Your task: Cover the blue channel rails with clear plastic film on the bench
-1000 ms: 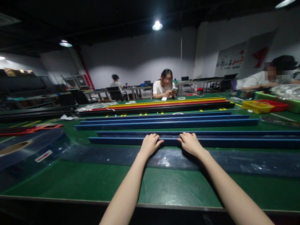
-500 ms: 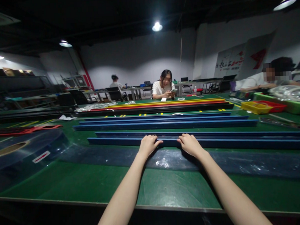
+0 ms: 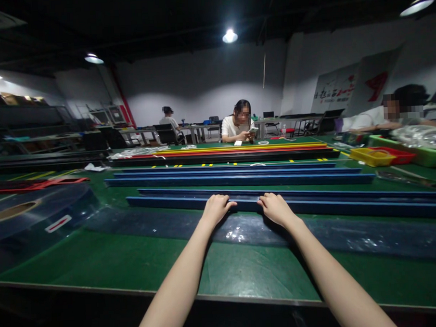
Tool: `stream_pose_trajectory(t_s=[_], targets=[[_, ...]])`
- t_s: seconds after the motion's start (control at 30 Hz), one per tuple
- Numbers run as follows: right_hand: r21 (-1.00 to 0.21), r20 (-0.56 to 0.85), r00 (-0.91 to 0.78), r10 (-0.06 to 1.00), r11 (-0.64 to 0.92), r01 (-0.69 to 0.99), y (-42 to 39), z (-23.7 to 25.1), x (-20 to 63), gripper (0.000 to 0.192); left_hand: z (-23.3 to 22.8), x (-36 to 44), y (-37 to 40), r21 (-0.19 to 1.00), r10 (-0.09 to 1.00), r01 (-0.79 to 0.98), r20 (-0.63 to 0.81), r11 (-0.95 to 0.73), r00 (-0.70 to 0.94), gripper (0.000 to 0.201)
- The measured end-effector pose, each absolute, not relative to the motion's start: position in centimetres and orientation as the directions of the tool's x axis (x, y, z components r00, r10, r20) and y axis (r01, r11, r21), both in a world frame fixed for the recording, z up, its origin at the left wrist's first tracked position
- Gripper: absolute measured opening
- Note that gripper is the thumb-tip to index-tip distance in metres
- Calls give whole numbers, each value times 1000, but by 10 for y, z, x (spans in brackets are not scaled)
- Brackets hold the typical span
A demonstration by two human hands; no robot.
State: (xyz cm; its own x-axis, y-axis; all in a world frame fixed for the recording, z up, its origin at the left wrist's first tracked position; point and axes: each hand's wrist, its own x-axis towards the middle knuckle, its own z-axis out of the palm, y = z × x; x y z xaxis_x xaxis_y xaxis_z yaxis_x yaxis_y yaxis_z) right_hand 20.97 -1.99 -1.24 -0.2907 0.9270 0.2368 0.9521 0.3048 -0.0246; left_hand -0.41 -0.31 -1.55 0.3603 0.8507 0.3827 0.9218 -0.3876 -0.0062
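Both hands rest on the near blue rail (image 3: 314, 207), fingers curled over its front edge: left hand (image 3: 215, 209) just left of frame centre, right hand (image 3: 277, 208) just right of it, a short gap between. Grip reads as fingers draped and pressing on top, not closed round; I cannot tell whether thumbs hook under the edge.

Rail lies flat on the green worktop (image 3: 99, 260), spanning from left of centre out past the right edge of frame. Clear film (image 3: 351, 237) lies on the worktop just in front of it, running under the wrists. A second blue rail (image 3: 240, 181) lies parallel, further up frame, apart from the first.

Handling judgement: rail looks long, thin, rigid, probably light plastic or painted metal. Long ends would sag or whip if lifted from one point, so two hands spaced wider than now would steady it. Surface looks smooth, likely to slide on the mat. Film is glossy, soft, likely clingy.

Film roll (image 3: 32, 215) at left of frame. Yellow tray (image 3: 369, 155) at right. One person (image 3: 238, 126) seated at upper centre.
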Motion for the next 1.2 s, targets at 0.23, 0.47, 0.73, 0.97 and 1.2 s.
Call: stream_pose_trajectory(t_s=[0.23,0.47,0.73,0.97,1.2], targets=[[-25,233,-292,928,306,952,-20,-12,210,34,-16,-4,-3,2,853,922,380,-386,357,40],[-27,239,-293,926,308,951,-20,-12,210,36,-16,-3,-3,21,860,929,384,-370,335,40],[-6,245,-300,922,311,950,-20,-14,210,36,-20,-4,-2,-27,839,920,401,-390,367,41],[20,298,-312,902,321,947,-22,-17,205,33,-20,-5,-2,-28,832,914,405,-404,380,41],[-44,472,-317,823,381,923,-24,-23,184,16,-22,-6,-1,-69,829,918,408,-390,383,40]])
